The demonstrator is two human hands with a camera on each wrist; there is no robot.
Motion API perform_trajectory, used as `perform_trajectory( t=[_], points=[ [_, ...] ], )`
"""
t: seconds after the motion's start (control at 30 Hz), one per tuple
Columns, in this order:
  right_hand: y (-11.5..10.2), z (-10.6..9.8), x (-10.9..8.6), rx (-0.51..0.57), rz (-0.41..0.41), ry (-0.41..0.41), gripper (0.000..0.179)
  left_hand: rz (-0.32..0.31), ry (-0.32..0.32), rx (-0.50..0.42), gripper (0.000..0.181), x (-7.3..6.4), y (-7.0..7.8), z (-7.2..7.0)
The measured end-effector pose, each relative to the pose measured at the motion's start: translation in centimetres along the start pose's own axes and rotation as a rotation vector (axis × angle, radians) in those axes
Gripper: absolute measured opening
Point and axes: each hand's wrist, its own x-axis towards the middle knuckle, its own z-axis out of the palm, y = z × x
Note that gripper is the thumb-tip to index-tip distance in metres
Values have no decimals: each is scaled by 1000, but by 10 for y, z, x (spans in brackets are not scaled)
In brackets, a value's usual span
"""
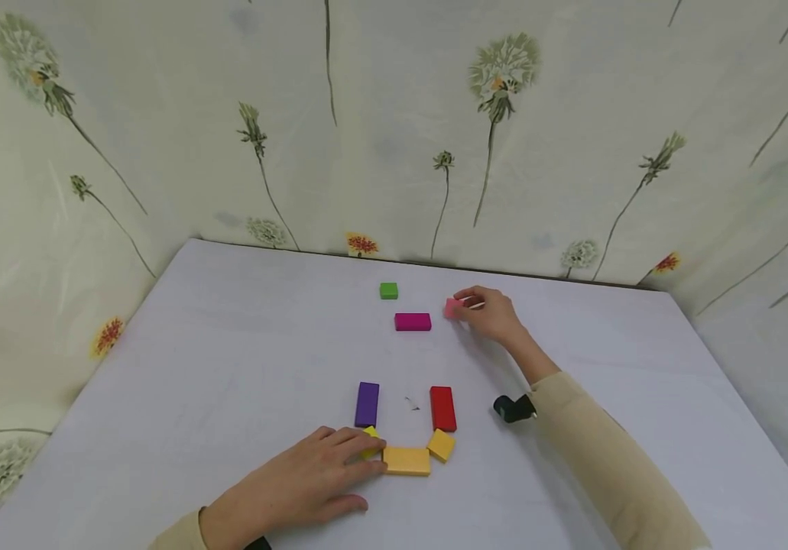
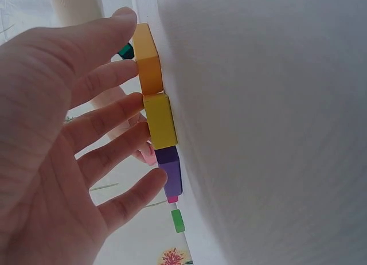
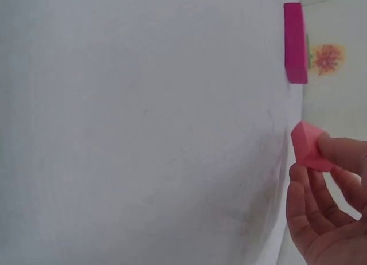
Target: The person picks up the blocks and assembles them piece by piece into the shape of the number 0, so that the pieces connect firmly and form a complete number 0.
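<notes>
Pink block (image 3: 307,149) is in the right hand (image 1: 493,315), at 1 o'clock from the middle of the layout. I have thumb and fingertips pinching it; I can't tell whether its underside is clear of the table (image 1: 263,344). My judgement is to use light pressure, level the block before it bears on the surface, and part the fingers gently so nothing drags. The magenta block (image 1: 413,321) lies just beside it at its 8 o'clock, so I'd make any shift slow and guard against a knock.

The right forearm reaches in from 4 o'clock, its sleeve (image 1: 607,451) passing well outside the red block (image 1: 443,409). At 7 to 8 o'clock the left hand (image 1: 311,475) lies back upward, its fingers spread and fairly straight, the tips at the yellow block (image 1: 370,432) and the near end of the long orange block (image 1: 407,461); they appear to touch both. I'd want that hand quiet, then raised straight up, because a sideways brush could disturb the purple block (image 1: 367,405) too.
</notes>
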Motion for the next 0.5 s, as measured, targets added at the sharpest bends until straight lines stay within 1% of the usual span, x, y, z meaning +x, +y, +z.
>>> perform_trajectory(
  t=[0.07,0.2,0.5],
  points=[
    [1,-1,-2,5,-5,2,35,-2,-4,-1,40,0,0,-1],
    [1,-5,-7,24,-13,-2,35,2,7,0,40,0,0,-1],
    [-11,-17,-22,91,-22,-25,37,1,11,-3,39,-1,0,0]
  ],
)
